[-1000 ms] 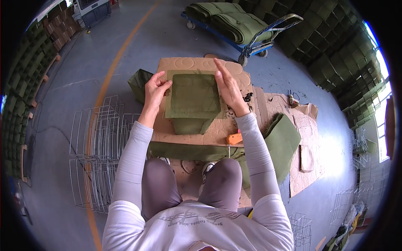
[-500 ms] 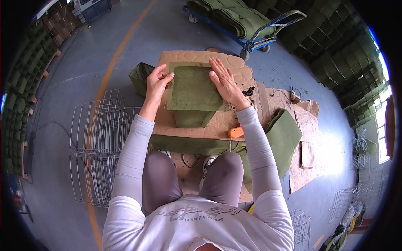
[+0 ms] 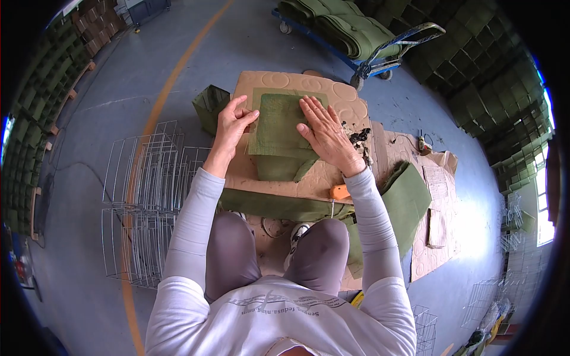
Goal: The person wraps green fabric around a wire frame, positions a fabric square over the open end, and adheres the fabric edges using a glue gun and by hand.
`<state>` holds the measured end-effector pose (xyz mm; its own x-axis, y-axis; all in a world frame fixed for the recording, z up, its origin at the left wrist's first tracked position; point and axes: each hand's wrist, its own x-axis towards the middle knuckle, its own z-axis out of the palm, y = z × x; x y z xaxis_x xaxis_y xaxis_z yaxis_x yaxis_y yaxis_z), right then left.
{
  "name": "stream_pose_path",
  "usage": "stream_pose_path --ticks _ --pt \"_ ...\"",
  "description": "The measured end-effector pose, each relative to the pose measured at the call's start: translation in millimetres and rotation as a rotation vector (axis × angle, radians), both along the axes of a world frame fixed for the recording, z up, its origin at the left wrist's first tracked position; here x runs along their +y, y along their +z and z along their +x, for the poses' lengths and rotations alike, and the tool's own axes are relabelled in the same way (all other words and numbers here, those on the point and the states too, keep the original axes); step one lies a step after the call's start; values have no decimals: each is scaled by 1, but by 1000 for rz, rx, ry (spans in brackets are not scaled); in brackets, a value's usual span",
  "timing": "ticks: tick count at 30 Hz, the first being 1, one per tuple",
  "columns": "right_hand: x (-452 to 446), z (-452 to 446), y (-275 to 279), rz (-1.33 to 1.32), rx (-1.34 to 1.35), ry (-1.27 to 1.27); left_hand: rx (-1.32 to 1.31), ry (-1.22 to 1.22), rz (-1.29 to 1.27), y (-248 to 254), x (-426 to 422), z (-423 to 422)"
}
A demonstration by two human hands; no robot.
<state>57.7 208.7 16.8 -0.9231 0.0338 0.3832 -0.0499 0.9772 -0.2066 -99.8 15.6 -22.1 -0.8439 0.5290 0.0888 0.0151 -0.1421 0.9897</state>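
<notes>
A square green fabric sheet with a paler border lies over a narrower green fabric piece on the cardboard-covered work surface. At the sheet's left edge is my left hand, its thumb over the margin and its other fingers bent, seemingly gripping that edge. My right hand rests flat on the right side of the sheet with fingers stretched out. Near my right wrist lies an orange-handled tool, partly behind the sleeve.
Wire frames are stacked at left. A green fabric box stands behind my left hand. Black scraps lie right of my right hand. Green fabric drapes at right. Farther back is a blue trolley with folded green fabric.
My right hand has lowered flat onto the sheet, its fingers more to the left across it. My left hand stays at the left edge. The whole view has shifted slightly.
</notes>
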Motion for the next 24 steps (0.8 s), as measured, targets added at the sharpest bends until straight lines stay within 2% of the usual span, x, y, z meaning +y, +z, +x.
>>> stream_pose_path --ticks 4,6,9,11,12,13,15,19,21,24 --pt "-15 1 11 83 48 0 -26 11 22 0 1 2" --pt "-31 1 8 160 99 77 -23 12 19 -1 1 3" --pt "-43 4 -2 201 91 115 127 101 -87 2 0 9" --pt "-44 5 -6 231 84 109 890 404 -155 17 -5 21" --pt "-46 6 -5 239 85 104 885 206 -168 35 -12 36" --pt "-47 6 -6 247 83 101 882 203 -170 32 -13 42" --pt "-46 5 -12 233 60 110 1412 -104 -469 26 -15 49" --pt "-46 6 -15 279 16 101 1363 -188 -583 12 -20 55" --pt "-53 11 -10 264 47 81 1423 -133 -658 14 -20 57" --pt "-72 19 -11 180 97 98 1418 -95 -629 11 -23 55"
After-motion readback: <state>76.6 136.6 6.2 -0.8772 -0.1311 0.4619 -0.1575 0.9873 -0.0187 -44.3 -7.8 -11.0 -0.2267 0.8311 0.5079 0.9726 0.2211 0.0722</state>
